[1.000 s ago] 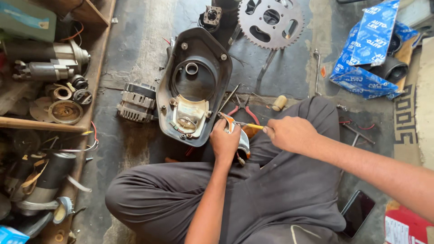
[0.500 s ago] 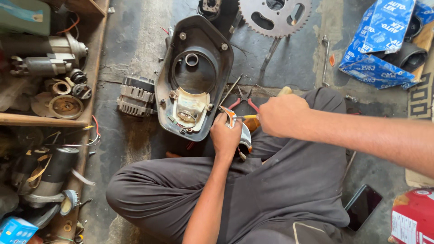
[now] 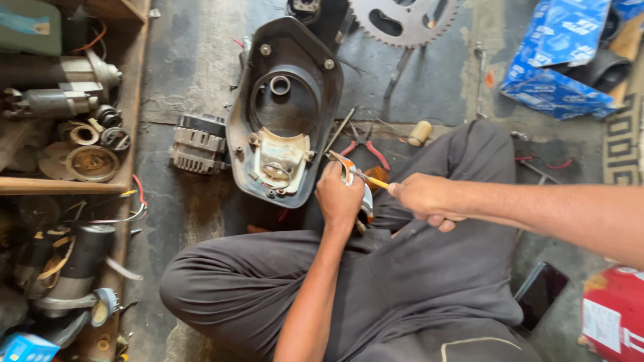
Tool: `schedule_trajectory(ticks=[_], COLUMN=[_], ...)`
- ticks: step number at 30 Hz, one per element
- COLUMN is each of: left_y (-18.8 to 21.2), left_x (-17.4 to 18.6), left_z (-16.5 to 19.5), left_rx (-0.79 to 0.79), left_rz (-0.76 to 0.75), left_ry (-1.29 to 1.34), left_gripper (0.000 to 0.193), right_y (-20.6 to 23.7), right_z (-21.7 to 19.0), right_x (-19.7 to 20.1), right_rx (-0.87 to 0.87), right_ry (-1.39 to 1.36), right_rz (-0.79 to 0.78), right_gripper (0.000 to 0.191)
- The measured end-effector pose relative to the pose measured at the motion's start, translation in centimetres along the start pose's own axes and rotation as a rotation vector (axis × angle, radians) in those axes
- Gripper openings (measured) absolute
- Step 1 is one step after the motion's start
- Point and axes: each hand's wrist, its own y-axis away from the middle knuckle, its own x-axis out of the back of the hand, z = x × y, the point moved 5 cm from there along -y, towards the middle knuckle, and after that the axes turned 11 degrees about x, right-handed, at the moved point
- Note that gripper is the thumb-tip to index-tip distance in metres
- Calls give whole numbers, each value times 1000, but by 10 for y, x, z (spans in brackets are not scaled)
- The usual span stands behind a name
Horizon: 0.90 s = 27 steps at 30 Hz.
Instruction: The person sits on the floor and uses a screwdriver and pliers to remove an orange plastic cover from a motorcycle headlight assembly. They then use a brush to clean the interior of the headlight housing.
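I sit cross-legged on a workshop floor. My left hand grips a small orange-and-white curved part held over my knee. My right hand is closed around a screwdriver with a yellow shaft, its tip set against that part. Just beyond my left hand lies a dark, oval machine housing with a round bore and a pale plate inside. Red-handled pliers lie between the housing and my knee.
A finned alternator-like unit sits left of the housing. A large sprocket lies at the top, blue cartons at top right. Wooden shelves with motors and rings fill the left. A dark phone and red box lie at the right.
My right hand has drawn back to the right, so the yellow shaft now shows between the hands. My left hand keeps its hold on the part. The view has shifted slightly.
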Motion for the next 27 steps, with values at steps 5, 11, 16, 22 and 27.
schedule_trajectory(ticks=[5,11,16,22,27], left_y=[8,14,15,12,18], left_x=[-3,5,11,10,12], left_z=[11,8,1,-3,3], left_rx=[-165,-119,-109,-110,-136], left_rz=[11,-50,-93,-90,-22], left_ry=[26,157,356,359,341], left_gripper=[33,39,52,53,51], right_y=[0,4,29,78,90], right_z=[32,28,32,24,11], right_x=[-20,-51,-32,7,10], right_rx=[12,159,492,868,650], right_ry=[-397,-702,-649,192,413], right_rz=[-137,-116,176,594,572], right_gripper=[46,39,23,37,38])
